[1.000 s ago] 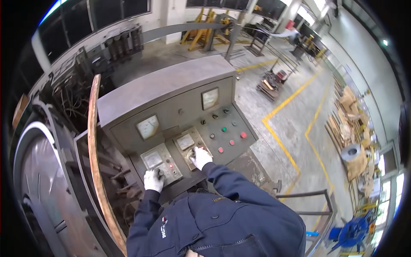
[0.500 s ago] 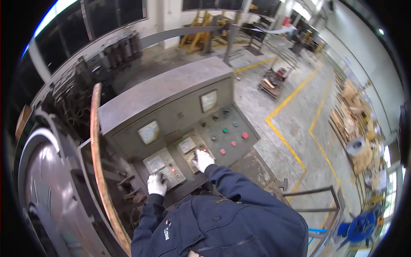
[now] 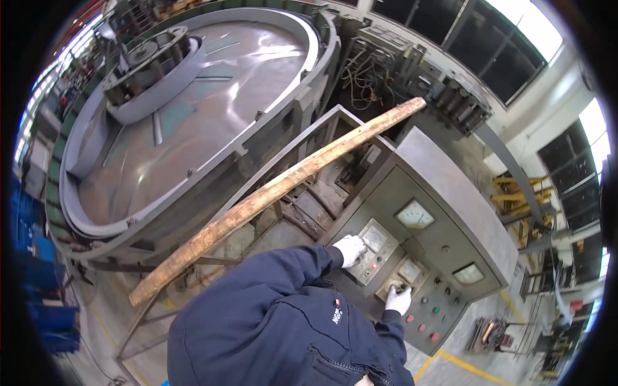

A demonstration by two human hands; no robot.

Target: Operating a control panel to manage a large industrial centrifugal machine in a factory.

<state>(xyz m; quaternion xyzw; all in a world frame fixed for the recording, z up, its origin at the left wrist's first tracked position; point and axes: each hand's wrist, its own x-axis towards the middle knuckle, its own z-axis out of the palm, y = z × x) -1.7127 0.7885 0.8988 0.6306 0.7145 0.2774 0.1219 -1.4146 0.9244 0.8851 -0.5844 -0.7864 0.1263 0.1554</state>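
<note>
A grey control console [image 3: 477,248] with dial gauges and rows of buttons stands in front of me. Two lighter control panels are set into it, each with a small meter. On the left control panel [image 3: 380,237], my left hand [image 3: 349,249], in a white glove, has its fingers closed at a dark knob. My right hand [image 3: 399,300], gloved too, pinches a knob on the right control panel [image 3: 412,265]. The gloves mostly cover both knobs. Red push buttons [image 3: 422,327] and a green button [image 3: 436,310] lie to the right of my right hand.
A long rough wooden pole [image 3: 277,186] slants across a steel frame on my left. Beyond it lies a large round metal turntable [image 3: 212,103] with grey strip coiled inside. Metal strip [image 3: 512,161] runs past the console toward yellow stands [image 3: 524,196].
My view has swung far to the left, bringing the turntable and the whole pole into sight. Both hands stay at their knobs on the console.
</note>
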